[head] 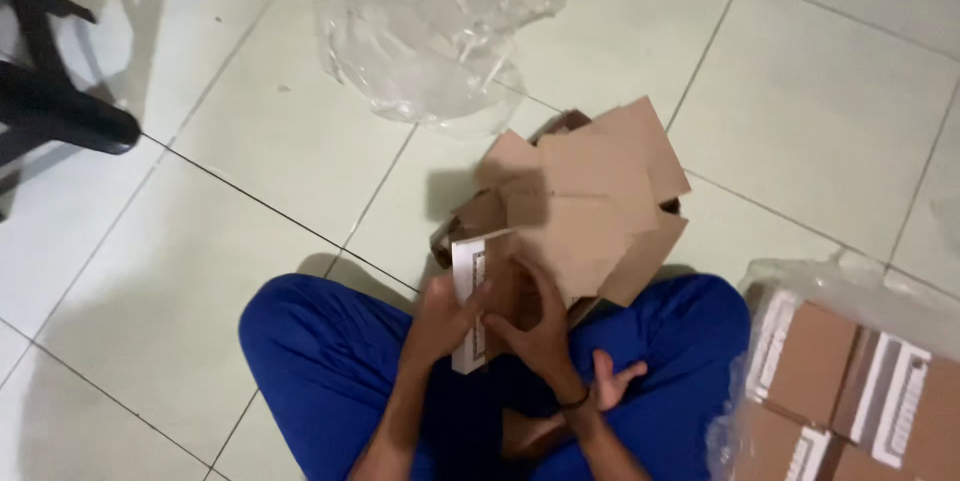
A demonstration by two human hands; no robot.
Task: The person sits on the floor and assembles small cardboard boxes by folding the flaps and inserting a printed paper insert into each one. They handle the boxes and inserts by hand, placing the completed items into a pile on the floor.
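I sit cross-legged on a tiled floor in blue trousers. My left hand and my right hand both grip a small flat brown cardboard box with a white printed edge, held upright over my lap. Just beyond it lies a loose heap of brown cardboard pieces on the floor.
A crumpled clear plastic bag lies on the tiles ahead. At the right, a plastic-wrapped pack of several brown and white boxes sits by my knee. Black chair legs stand at the far left. My bare foot shows below my right wrist.
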